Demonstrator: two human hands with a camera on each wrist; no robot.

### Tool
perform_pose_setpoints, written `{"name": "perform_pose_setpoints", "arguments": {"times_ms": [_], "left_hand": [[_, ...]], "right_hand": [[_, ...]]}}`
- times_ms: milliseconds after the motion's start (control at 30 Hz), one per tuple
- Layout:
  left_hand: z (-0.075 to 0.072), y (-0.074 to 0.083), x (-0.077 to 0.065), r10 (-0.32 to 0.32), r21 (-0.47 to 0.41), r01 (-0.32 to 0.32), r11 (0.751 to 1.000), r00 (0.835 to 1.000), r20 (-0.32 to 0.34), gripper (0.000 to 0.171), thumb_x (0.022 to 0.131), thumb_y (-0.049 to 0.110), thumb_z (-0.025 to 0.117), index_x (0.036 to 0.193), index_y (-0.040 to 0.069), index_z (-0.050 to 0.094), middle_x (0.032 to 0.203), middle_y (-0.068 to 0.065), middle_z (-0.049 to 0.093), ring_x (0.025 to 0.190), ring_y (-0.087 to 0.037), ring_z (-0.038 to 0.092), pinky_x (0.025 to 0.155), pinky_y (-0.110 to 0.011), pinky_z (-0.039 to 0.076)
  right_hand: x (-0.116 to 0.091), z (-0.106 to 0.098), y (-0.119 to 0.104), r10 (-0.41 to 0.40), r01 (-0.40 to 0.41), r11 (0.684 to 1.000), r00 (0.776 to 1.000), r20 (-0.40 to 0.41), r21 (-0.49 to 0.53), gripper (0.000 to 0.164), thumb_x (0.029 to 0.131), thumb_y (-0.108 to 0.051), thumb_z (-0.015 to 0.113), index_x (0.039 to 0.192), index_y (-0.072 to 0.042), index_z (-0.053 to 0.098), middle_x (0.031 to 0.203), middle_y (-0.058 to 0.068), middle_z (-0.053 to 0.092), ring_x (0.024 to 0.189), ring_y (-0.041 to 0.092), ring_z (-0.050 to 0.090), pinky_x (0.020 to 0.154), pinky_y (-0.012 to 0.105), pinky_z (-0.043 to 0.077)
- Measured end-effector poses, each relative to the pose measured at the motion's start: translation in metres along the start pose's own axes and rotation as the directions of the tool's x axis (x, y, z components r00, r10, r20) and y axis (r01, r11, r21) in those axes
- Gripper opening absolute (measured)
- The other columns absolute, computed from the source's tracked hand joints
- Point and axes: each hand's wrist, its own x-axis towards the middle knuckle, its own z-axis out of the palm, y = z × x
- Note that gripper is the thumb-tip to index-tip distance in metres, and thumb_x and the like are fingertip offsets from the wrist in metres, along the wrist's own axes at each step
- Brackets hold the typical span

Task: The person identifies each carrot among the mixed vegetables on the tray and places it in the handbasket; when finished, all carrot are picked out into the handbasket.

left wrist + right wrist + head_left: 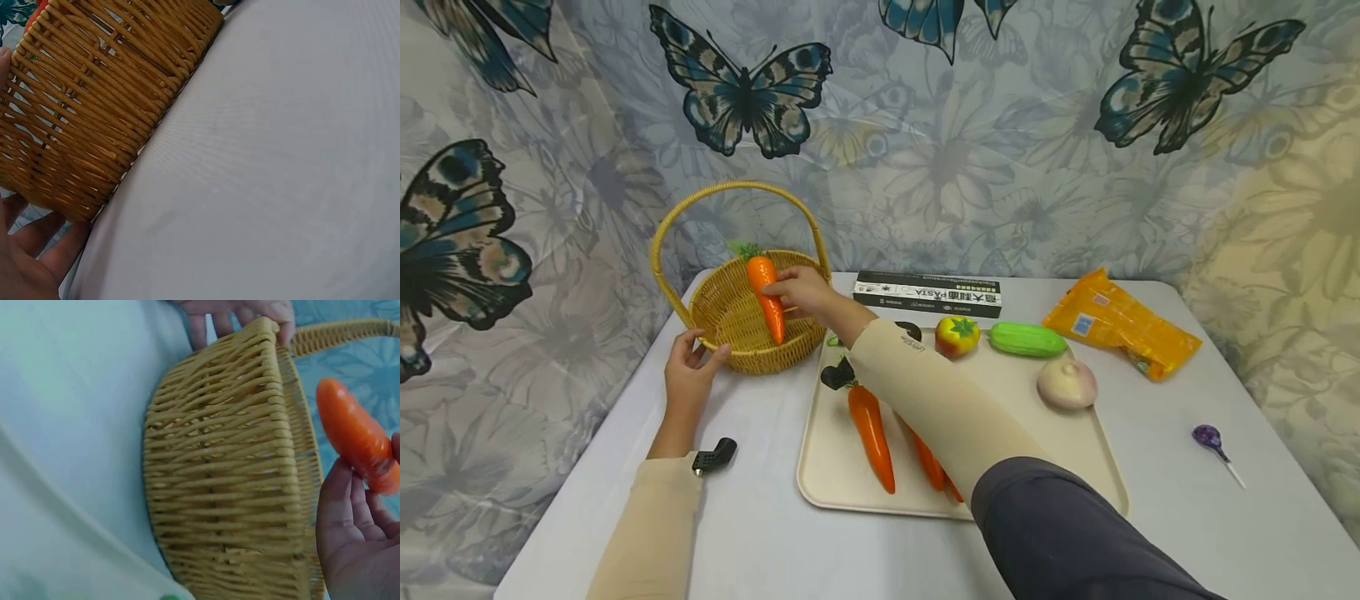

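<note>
"Carrot in that right hand, yes?"

"Yes, pinched about its middle, thumb and fingers closed only as far as its thickness lets them. Its leafy top points away beyond the fingertips, its tip back towards the near side of the table."

"Where do they have it?"

"Over the mouth of the wicker basket, which sits below those fingers."

"And the left hand?"

"Gripping the basket's near left rim. Thumb and fingers are a little apart, with the wicker wall between them."

"What's beside the right fingers?"

"A black pasta box, just to their right. Nearer us, and also to their right, is the beige tray, partly under the sleeve. One large carrot lies on it, plus others the sleeve half hides."

"Farther along?"

"Rightward from those fingers: a red-and-yellow fruit, a cucumber and a pale bulb. Well off to their right, an orange packet and a purple lollipop."
</note>
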Motion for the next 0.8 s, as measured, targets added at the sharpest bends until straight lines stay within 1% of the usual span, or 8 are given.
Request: {"name": "perform_pose_setpoints", "arguments": {"times_ms": [100, 233, 333, 433, 500, 600, 700, 800], "left_hand": [[-0.001, 0.000, -0.002, -0.007, -0.012, 0.007, 1.000, 1.000, 0.004, 0.058, 0.088, 0.017, 0.075, 0.133, -0.002, 0.045, 0.155, -0.010, 0.031, 0.133, -0.033, 0.041, 0.101, -0.033, 0.044], [-0.003, 0.001, -0.002, -0.005, -0.034, 0.005, 0.999, 1.000, 0.002, 0.056, 0.087, 0.011, 0.074, 0.133, -0.003, 0.045, 0.154, -0.012, 0.031, 0.133, -0.036, 0.041, 0.097, -0.025, 0.045], [-0.004, 0.001, 0.000, -0.011, -0.039, 0.011, 0.999, 1.000, 0.013, 0.057, 0.087, 0.011, 0.074, 0.134, -0.002, 0.044, 0.155, -0.012, 0.030, 0.133, -0.037, 0.040, 0.098, -0.026, 0.045], [-0.004, 0.001, 0.001, -0.019, -0.036, 0.019, 0.999, 1.000, 0.019, 0.057, 0.087, 0.012, 0.075, 0.134, -0.001, 0.045, 0.156, -0.011, 0.030, 0.133, -0.035, 0.040, 0.100, -0.029, 0.044], [-0.004, 0.001, 0.001, -0.014, -0.040, 0.015, 0.999, 1.000, 0.014, 0.057, 0.087, 0.011, 0.074, 0.134, -0.002, 0.045, 0.155, -0.011, 0.031, 0.133, -0.035, 0.040, 0.100, -0.029, 0.044], [-0.004, 0.000, 0.001, -0.008, -0.056, 0.009, 0.998, 1.000, 0.007, 0.056, 0.087, 0.007, 0.074, 0.133, -0.005, 0.044, 0.154, -0.012, 0.033, 0.132, -0.037, 0.040, 0.097, -0.024, 0.045], [-0.004, -0.001, 0.001, -0.015, -0.074, 0.016, 0.997, 1.000, 0.004, 0.055, 0.087, 0.004, 0.073, 0.132, -0.007, 0.043, 0.153, -0.014, 0.033, 0.132, -0.039, 0.040, 0.092, -0.019, 0.046], [-0.002, 0.003, 0.001, -0.024, -0.090, 0.025, 0.996, 1.000, 0.012, 0.055, 0.087, 0.003, 0.072, 0.132, -0.008, 0.042, 0.154, -0.015, 0.032, 0.132, -0.039, 0.041, 0.091, -0.018, 0.046]], "right_hand": [[0.006, 0.007, 0.004, -0.021, 0.021, 1.000, 1.000, -0.018, 0.001, 0.049, 0.089, -0.017, 0.072, 0.131, -0.002, 0.051, 0.106, 0.010, 0.063, 0.088, 0.025, 0.067, 0.084, 0.045, 0.055], [0.012, 0.019, 0.012, -0.039, 0.039, 0.999, 0.999, -0.008, 0.004, 0.049, 0.090, -0.015, 0.072, 0.132, -0.003, 0.050, 0.103, 0.011, 0.063, 0.087, 0.024, 0.067, 0.082, 0.045, 0.055], [0.015, 0.027, 0.018, -0.043, 0.043, 0.999, 0.999, -0.003, -0.006, 0.048, 0.089, -0.013, 0.073, 0.131, -0.004, 0.051, 0.101, 0.010, 0.062, 0.086, 0.023, 0.066, 0.081, 0.045, 0.055], [0.018, 0.033, 0.021, -0.055, 0.055, 0.998, 0.998, 0.002, -0.027, 0.049, 0.089, -0.010, 0.072, 0.133, -0.002, 0.051, 0.101, 0.011, 0.061, 0.088, 0.024, 0.065, 0.080, 0.046, 0.056], [0.019, 0.037, 0.023, -0.057, 0.057, 0.997, 0.998, 0.005, -0.059, 0.049, 0.089, -0.009, 0.072, 0.133, -0.002, 0.051, 0.102, 0.012, 0.062, 0.089, 0.024, 0.064, 0.078, 0.044, 0.056], [0.020, 0.043, 0.026, -0.043, 0.042, 0.991, 0.999, -0.010, -0.130, 0.048, 0.089, -0.010, 0.073, 0.132, -0.004, 0.054, 0.102, 0.010, 0.062, 0.088, 0.022, 0.064, 0.075, 0.040, 0.057], [0.021, 0.047, 0.028, -0.028, 0.017, 0.979, 0.998, -0.049, -0.205, 0.046, 0.088, -0.010, 0.074, 0.131, -0.007, 0.057, 0.099, 0.007, 0.063, 0.085, 0.019, 0.064, 0.073, 0.037, 0.057], [0.022, 0.049, 0.028, -0.013, -0.012, 0.965, 0.995, -0.094, -0.261, 0.046, 0.087, -0.009, 0.074, 0.130, -0.008, 0.059, 0.099, 0.007, 0.064, 0.083, 0.020, 0.066, 0.074, 0.038, 0.057]]}}
